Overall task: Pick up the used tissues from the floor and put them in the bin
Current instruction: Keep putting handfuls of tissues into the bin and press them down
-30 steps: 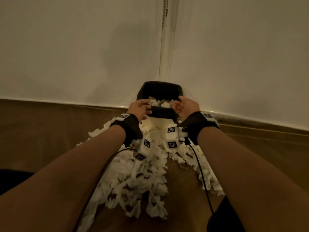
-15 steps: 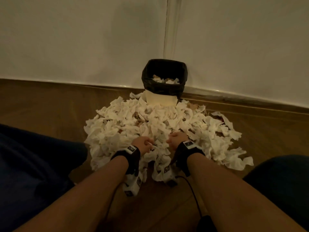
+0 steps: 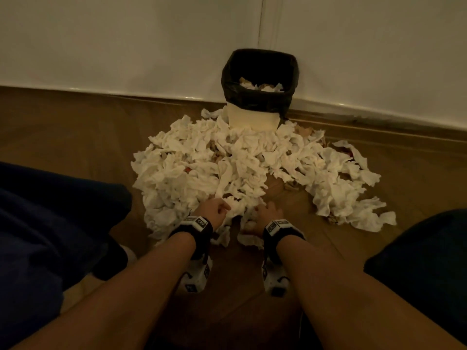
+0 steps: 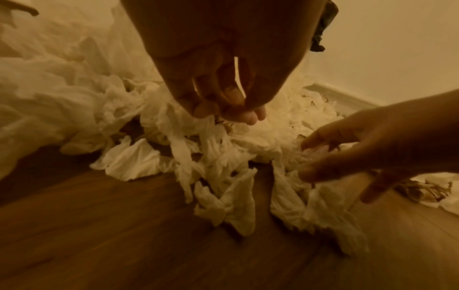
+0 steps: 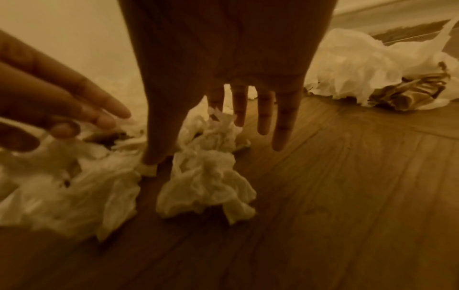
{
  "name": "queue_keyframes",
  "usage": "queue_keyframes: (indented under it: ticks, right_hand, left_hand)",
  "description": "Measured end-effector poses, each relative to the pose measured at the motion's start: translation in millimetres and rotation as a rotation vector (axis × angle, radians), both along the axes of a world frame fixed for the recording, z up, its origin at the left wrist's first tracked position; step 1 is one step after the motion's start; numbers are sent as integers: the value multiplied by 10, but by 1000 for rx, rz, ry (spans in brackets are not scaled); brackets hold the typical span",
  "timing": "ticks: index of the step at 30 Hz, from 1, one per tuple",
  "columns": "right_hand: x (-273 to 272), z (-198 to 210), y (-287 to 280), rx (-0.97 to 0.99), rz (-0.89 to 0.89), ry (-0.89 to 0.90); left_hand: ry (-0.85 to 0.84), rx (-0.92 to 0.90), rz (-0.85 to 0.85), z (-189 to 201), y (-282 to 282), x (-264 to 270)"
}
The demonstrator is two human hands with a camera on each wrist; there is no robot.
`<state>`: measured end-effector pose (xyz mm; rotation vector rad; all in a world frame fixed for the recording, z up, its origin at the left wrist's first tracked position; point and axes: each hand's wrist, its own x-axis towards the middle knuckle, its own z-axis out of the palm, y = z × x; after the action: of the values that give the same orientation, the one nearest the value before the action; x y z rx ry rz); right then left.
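Tissues (image 3: 227, 168) everywhere, honestly too many to count: one big heap of crumpled white ones spread over the wood floor (image 3: 75, 137), fanning out from the foot of the bin (image 3: 260, 97) toward the person. A few brownish scraps are mixed in, can't tell what they are. Just one bin, black liner folded over a pale body, standing against the white wall (image 3: 126, 41) at the far edge of the floor, with a few tissues already sitting inside it.

Two hands, both down at the near edge of the heap, close together. Left hand (image 3: 213, 210) has its fingers (image 4: 233, 109) bunched with the tips drawn together right on top of a tissue strand. Looks like a pinch on tissue, and the head view shows white paper at the fingertips. Right hand (image 3: 267, 213) is different: in its wrist view the fingers (image 5: 263, 115) are straight and spread apart, pointing down over one crumpled tissue wad (image 5: 206, 176) on the floor, with the thumb down by a small scrap. Grip there is spread, not closed on anything that I can see.

Each wrist has one black strap with a white camera block, so two total. Dark clothing shows at both lower corners of the head view.
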<state>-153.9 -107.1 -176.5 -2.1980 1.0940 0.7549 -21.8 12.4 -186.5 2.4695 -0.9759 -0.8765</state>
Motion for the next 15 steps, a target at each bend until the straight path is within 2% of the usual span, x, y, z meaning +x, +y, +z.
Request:
queue_keyframes:
  ticks: [3, 10, 12, 15]
  right_hand:
    - [-53, -90, 97, 14, 37, 59]
    - [-149, -163, 200, 22, -195, -7]
    - [-176, -114, 163, 6, -185, 26]
    - [-225, -21, 91, 7, -237, -29]
  left_hand:
    - [6, -9, -13, -10, 29, -10]
    - [-33, -58, -37, -5, 47, -86]
    - [-32, -60, -57, 7, 13, -118]
    - [-26, -62, -99, 23, -72, -185]
